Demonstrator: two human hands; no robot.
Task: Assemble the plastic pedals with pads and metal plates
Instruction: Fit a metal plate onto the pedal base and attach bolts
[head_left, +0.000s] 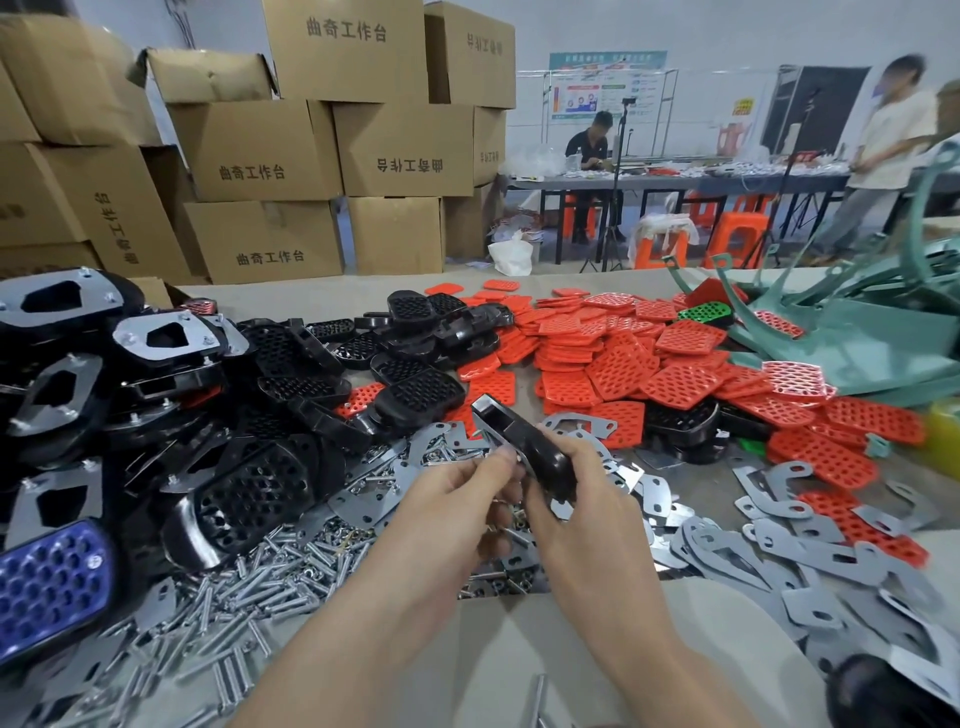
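Hands work close together at frame centre: right hand (587, 514) grips the black pedal (524, 447) by its lower end, left hand (457, 499) pinches its near edge. Its long axis runs upper-left to lower-right; metal plates (810, 551) lie lower right, nearer the right hand.
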